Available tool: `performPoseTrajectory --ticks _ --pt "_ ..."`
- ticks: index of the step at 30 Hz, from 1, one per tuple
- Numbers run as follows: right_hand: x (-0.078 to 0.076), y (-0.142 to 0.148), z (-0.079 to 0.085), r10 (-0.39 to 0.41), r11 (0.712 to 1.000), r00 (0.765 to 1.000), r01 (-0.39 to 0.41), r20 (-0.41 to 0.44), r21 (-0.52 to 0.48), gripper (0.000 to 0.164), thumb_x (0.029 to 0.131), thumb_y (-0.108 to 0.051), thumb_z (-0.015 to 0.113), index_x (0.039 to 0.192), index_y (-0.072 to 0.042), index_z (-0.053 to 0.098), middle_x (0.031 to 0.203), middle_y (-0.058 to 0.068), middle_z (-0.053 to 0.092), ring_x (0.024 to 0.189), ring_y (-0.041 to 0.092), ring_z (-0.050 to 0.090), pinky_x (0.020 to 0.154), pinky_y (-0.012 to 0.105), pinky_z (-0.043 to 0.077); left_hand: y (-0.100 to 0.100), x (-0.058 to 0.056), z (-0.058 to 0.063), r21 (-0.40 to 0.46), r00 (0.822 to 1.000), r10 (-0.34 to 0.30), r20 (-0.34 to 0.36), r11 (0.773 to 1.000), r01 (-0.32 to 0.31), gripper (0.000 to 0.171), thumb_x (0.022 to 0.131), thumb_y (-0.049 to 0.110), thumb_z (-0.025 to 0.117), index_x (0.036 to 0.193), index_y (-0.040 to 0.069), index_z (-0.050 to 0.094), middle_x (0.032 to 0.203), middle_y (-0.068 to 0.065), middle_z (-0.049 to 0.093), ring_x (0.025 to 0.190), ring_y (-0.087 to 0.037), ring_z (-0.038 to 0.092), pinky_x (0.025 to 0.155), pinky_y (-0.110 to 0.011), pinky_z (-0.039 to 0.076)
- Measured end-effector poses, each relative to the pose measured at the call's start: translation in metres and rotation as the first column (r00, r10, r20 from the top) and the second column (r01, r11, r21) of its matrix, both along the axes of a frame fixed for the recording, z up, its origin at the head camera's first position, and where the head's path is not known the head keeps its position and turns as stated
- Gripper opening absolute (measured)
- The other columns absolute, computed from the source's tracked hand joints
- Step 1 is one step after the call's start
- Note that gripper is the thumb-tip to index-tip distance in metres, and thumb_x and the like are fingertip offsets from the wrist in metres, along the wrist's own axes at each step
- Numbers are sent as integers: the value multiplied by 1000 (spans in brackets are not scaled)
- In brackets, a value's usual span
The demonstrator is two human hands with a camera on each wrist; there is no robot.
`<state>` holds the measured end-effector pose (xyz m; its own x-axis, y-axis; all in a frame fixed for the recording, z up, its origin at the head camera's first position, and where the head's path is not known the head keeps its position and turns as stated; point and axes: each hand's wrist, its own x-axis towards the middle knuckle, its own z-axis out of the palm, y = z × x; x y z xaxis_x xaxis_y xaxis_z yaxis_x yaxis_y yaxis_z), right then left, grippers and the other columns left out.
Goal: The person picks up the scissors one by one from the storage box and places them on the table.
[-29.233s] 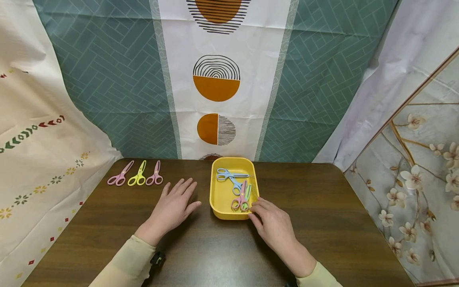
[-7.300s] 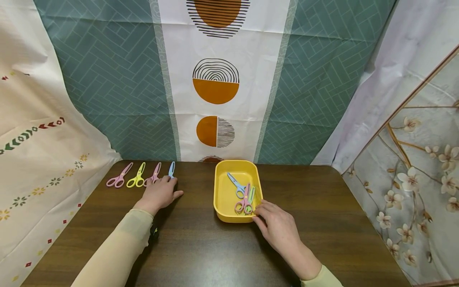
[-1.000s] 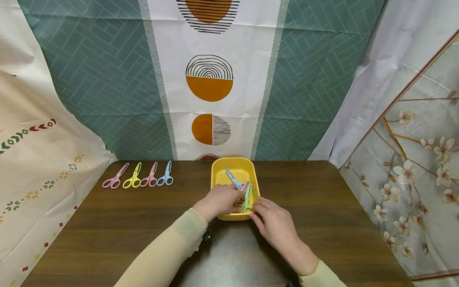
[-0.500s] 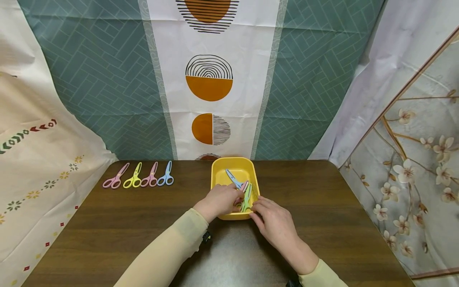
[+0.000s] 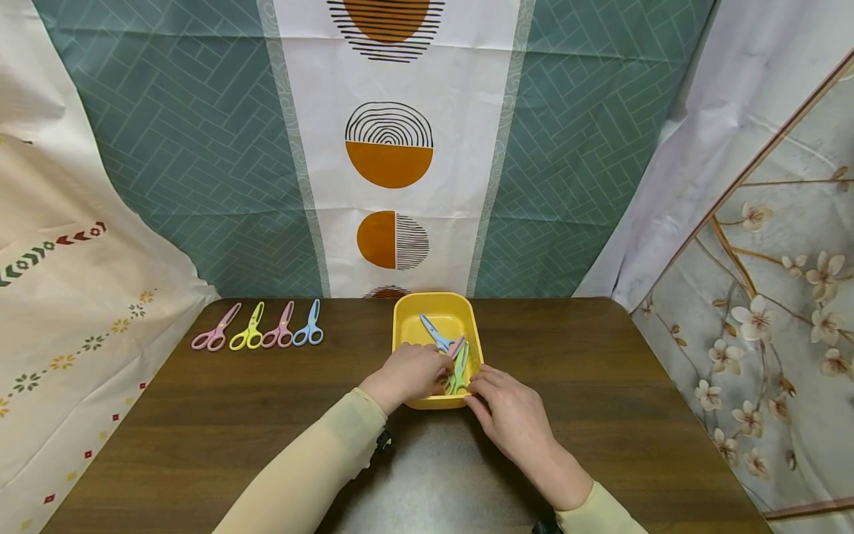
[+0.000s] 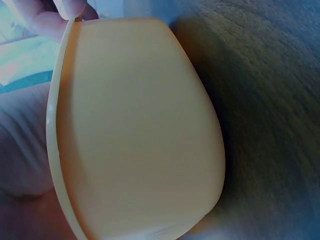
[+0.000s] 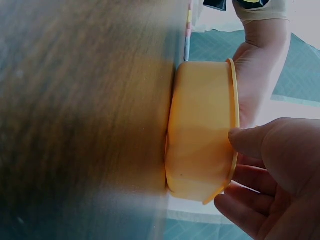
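My left hand [image 5: 414, 371] reaches over the near left side of a yellow plastic tray [image 5: 437, 298], its curled fingers gripping pink scissors [image 5: 457, 346], whose blades poke out beyond them. The handle loops are mostly covered by the hand. Beside them in the tray lie green scissors [image 5: 460, 371], and farther back blue scissors [image 5: 432, 330] point to the far left. My right hand [image 5: 512, 411] pinches the tray's near right corner; in the right wrist view its thumb [image 7: 247, 141] presses the outside of the rim, fingers on the other side. The left wrist view shows mostly the tray's outer wall [image 6: 140, 120].
Along the back left of the dark wooden table [image 5: 267, 437] stand in a row pink scissors [image 5: 216, 330], yellow scissors [image 5: 249, 330], more pink scissors [image 5: 280, 328] and blue scissors [image 5: 310, 326], blades pointing away. A patterned curtain [image 5: 400, 163] hangs behind the table.
Blue scissors have joined the row over the last several seconds, and my left hand has come back to the tray. Within the last second the pink blades shift slightly at its fingertips; my right hand keeps still.
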<state>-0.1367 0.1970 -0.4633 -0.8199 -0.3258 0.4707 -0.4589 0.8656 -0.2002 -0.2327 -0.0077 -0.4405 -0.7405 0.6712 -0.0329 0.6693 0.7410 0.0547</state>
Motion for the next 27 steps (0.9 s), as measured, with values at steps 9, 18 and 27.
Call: performPoseTrajectory --ticks 9,18,27 --pt "0 0 0 -3 1000 1000 3 2 -2 17 94 -27 92 104 -17 84 117 1 81 129 23 71 99 48 61 -1 -3 -2 10 1000 -12 -1 1000 12 18 100 37 85 114 26 82 97 7 71 87 -17 65 88 -47 55" --pt "0 0 0 0 1000 1000 0 11 -8 17 94 -27 92 104 -16 84 117 0 81 130 23 71 100 48 61 -4 -2 2 47 1000 14 -1 999 -14 19 98 36 85 111 23 78 87 8 62 78 -16 57 80 -42 52" --pt "0 -1 -1 -9 1000 1000 9 2 5 17 93 -27 92 104 -17 84 116 0 81 130 23 71 100 48 61 -9 -1 3 99 999 34 -31 995 -31 31 96 35 86 122 20 78 85 7 58 77 -17 54 73 -36 47"
